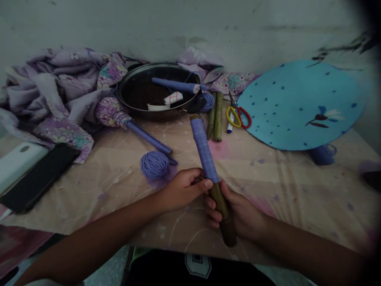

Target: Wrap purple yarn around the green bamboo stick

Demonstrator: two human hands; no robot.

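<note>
A stick, its upper part wound with purple yarn, leans up and away from me over the table. My right hand is wrapped round its bare lower part. At the lower edge of the winding, my left hand pinches the yarn, thumb against the stick. The strand between its fingers is barely visible. Left of the stick lies a ball of purple yarn, close to the end of a second yarn-covered stick with a floral cloth head.
Behind are a dark pan holding a wrapped stick, bare green sticks, scissors and a blue oval board. Bunched floral cloth and a black phone lie left. A blue cup is right.
</note>
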